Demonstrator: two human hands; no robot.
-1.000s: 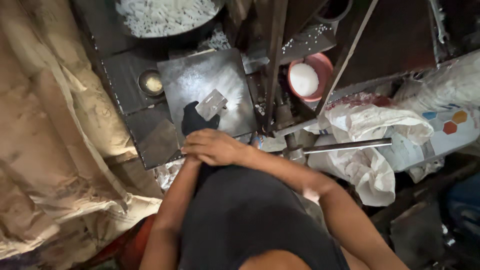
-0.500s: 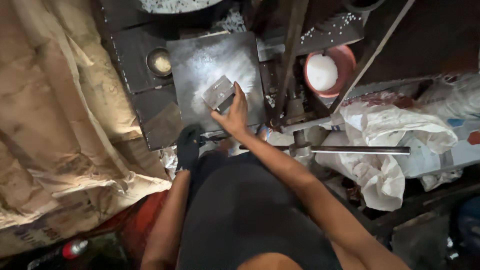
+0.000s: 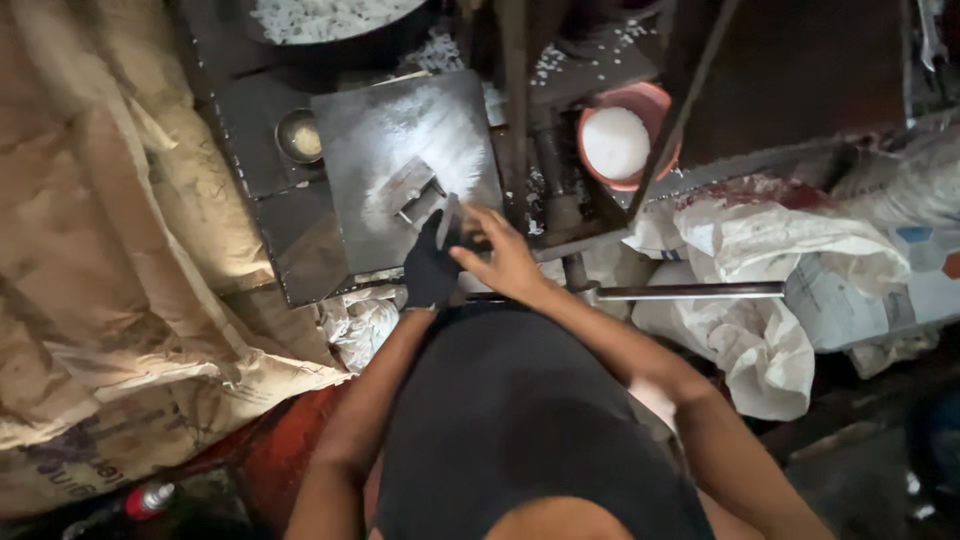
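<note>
A dark steel plate (image 3: pixel 350 215) dusted with white powder lies on a black bench in front of me. A small grey metal block (image 3: pixel 412 193) rests on it near its front edge. My left hand (image 3: pixel 430 268), in a black glove, is at that front edge and seems closed on a thin flat metal piece (image 3: pixel 449 216) that stands up from it. My right hand (image 3: pixel 507 258) is bare and sits right beside the glove, its fingers spread and touching the same piece. My dark shirt hides the bench below my hands.
A pink bowl (image 3: pixel 655 97) of white powder stands to the right behind an upright bar. A small round cup (image 3: pixel 298 137) sits left of the plate. A steel rod (image 3: pixel 690 291) lies over white sacks (image 3: pixel 770 250). Brown sacking (image 3: pixel 120 250) fills the left.
My right hand has pulled back from the block on the plate to the front edge. My gloved left hand has come up from below the edge to meet it.
</note>
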